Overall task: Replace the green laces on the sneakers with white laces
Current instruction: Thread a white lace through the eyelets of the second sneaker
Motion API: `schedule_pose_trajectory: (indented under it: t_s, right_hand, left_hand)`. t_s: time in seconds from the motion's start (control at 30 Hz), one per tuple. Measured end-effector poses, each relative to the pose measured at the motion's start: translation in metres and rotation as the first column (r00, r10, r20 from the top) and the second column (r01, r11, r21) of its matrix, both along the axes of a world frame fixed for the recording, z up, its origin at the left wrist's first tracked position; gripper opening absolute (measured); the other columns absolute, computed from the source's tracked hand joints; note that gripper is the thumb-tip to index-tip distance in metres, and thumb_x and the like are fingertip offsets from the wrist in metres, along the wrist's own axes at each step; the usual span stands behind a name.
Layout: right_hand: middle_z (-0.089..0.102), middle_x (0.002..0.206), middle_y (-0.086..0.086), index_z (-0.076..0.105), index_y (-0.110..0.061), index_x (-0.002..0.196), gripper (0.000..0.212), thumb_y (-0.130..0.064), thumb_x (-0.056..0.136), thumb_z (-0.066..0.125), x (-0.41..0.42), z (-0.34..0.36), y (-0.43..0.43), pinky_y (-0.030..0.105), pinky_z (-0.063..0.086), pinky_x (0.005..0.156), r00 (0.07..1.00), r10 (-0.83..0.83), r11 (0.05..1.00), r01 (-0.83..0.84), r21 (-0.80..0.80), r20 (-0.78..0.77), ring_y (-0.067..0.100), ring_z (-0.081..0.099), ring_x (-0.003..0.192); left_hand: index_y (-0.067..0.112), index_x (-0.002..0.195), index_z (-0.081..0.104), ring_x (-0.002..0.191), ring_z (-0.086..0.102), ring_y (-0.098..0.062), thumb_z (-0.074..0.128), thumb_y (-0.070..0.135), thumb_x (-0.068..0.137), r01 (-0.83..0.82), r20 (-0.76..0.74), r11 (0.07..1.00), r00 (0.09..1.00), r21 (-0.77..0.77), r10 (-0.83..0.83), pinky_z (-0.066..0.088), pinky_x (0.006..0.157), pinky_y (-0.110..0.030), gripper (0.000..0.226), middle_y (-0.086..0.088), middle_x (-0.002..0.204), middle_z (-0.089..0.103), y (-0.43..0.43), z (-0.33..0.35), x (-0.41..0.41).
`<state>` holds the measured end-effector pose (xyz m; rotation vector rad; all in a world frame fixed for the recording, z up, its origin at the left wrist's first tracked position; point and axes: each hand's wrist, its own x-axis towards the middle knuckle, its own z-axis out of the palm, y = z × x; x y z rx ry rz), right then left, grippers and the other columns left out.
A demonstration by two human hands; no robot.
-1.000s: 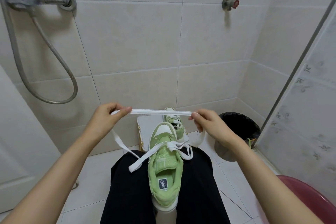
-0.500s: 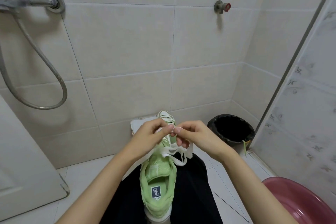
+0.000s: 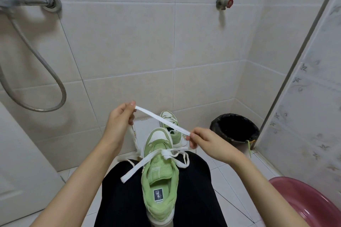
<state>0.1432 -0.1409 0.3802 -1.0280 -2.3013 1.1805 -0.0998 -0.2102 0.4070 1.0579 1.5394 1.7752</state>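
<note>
A dusty-pink round plastic basin (image 3: 310, 201) sits right of the pale-green mesh sneaker (image 3: 158, 180), which lies on the person's black-trousered lap (image 3: 121, 199). A black round waste bin (image 3: 234, 127) stands beyond the sneaker to the right, and a second matching green sneaker (image 3: 170, 129) is just past its toe. Above that toe the left hand (image 3: 120, 121) (higher, to the left) and the right hand (image 3: 208, 142) each pinch a flat white fabric lace (image 3: 162, 120) between thumb and fingertips, stretched taut between them; its lower run crosses the sneaker's eyelets, one loose end trailing left.
</note>
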Motion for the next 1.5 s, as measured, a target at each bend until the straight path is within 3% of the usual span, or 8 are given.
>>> schedule_pose_trajectory:
  t_s: [0.1, 0.27, 0.4, 0.53, 0.73, 1.1, 1.3, 1.5]
  right_hand:
    - [0.062, 0.079, 0.000, 0.057, -0.016, 0.082, 0.027, -0.016, 0.102, 0.039, -0.006, 0.005, -0.002, 0.009, 0.039, 0.069, 0.993, -0.063, 0.997, 0.066, 0.032, -0.102, -0.004, 0.051, 0.066]
    - [0.058, 0.066, -0.003, 0.061, -0.004, 0.099, 0.024, -0.012, 0.102, 0.039, -0.012, 0.036, 0.008, 0.019, 0.046, 0.065, 0.832, -0.099, 0.978, -0.019, -0.206, -0.547, 0.011, 0.052, 0.061]
    - [0.066, 0.070, 0.005, 0.060, -0.012, 0.104, 0.023, -0.028, 0.095, 0.046, -0.017, 0.079, 0.015, 0.026, 0.053, 0.068, 0.752, -0.010, 0.942, -0.215, -0.259, -0.659, 0.017, 0.061, 0.064]
    - [0.067, 0.071, 0.005, 0.061, -0.016, 0.106, 0.024, -0.030, 0.093, 0.048, -0.027, 0.107, 0.023, 0.026, 0.053, 0.066, 0.727, 0.003, 0.953, -0.211, -0.219, -0.687, 0.016, 0.061, 0.062]
    - [0.051, 0.050, -0.004, 0.059, -0.004, 0.098, 0.022, -0.014, 0.102, 0.041, -0.047, 0.110, 0.031, 0.018, 0.022, 0.042, 0.828, 0.067, 0.958, -0.209, -0.196, -0.557, 0.005, 0.029, 0.038]
    - [0.061, 0.062, 0.005, 0.064, 0.001, 0.092, 0.026, -0.018, 0.099, 0.049, -0.061, 0.099, 0.046, 0.020, 0.037, 0.048, 0.881, 0.034, 0.939, -0.189, -0.286, -0.471, 0.009, 0.045, 0.046]
    - [0.062, 0.076, 0.009, 0.067, -0.006, 0.095, 0.019, -0.011, 0.098, 0.049, -0.065, 0.085, 0.049, 0.029, 0.039, 0.065, 0.858, 0.098, 0.912, -0.281, -0.299, -0.505, 0.014, 0.047, 0.059]
    - [0.053, 0.056, -0.005, 0.069, -0.008, 0.089, 0.021, -0.021, 0.097, 0.054, -0.057, 0.069, 0.058, 0.015, 0.038, 0.056, 0.927, -0.010, 0.966, -0.089, -0.244, -0.374, 0.007, 0.044, 0.049]
  left_hand:
    - [0.016, 0.075, 0.052, 0.055, 0.036, -0.005, 0.045, 0.020, 0.100, -0.037, 0.017, 0.999, 0.999, 0.036, 0.036, 0.032, 0.059, -0.022, 0.025, 0.004, 0.063, 0.038, 0.003, 0.006, -0.001]
    - [0.017, 0.071, 0.050, 0.048, 0.037, 0.002, 0.044, 0.022, 0.100, -0.020, -0.318, 0.999, 0.948, -0.028, 0.010, 0.031, 0.049, -0.010, 0.030, 0.005, 0.065, 0.049, 0.008, 0.020, -0.003]
    - [0.015, 0.082, 0.047, 0.046, 0.039, -0.002, 0.037, 0.022, 0.103, -0.005, -0.172, 0.999, 0.985, 0.044, 0.013, 0.036, 0.049, -0.014, 0.024, 0.006, 0.070, 0.066, 0.020, 0.052, -0.001]
    - [0.014, 0.083, 0.047, 0.041, 0.035, -0.003, 0.038, 0.024, 0.103, 0.069, -0.111, 0.995, 0.992, 0.071, -0.061, 0.032, 0.043, -0.015, 0.024, 0.007, 0.063, 0.067, 0.032, 0.079, -0.001]
    - [0.017, 0.085, 0.058, 0.043, 0.034, 0.001, 0.064, 0.061, 0.076, 0.305, -0.171, 0.932, 0.925, -0.197, -0.339, 0.028, 0.046, -0.017, 0.045, 0.011, 0.060, 0.046, 0.046, 0.089, 0.022]
    - [0.018, 0.074, 0.064, 0.049, 0.030, -0.005, 0.057, 0.052, 0.079, 0.489, -0.090, 0.856, 0.857, -0.169, -0.507, 0.024, 0.047, -0.017, 0.034, 0.012, 0.058, 0.046, 0.058, 0.067, 0.025]
    - [0.011, 0.075, 0.066, 0.049, 0.043, 0.000, 0.059, 0.027, 0.091, 0.381, -0.237, 0.917, 0.886, -0.115, -0.398, 0.033, 0.049, -0.010, 0.024, 0.013, 0.055, 0.053, 0.058, 0.060, 0.009]
    - [0.011, 0.063, 0.055, 0.054, 0.033, -0.014, 0.056, 0.025, 0.095, 0.008, -0.303, 0.997, 0.952, -0.073, -0.030, 0.026, 0.054, -0.029, 0.035, 0.000, 0.057, 0.043, 0.069, 0.052, -0.027]
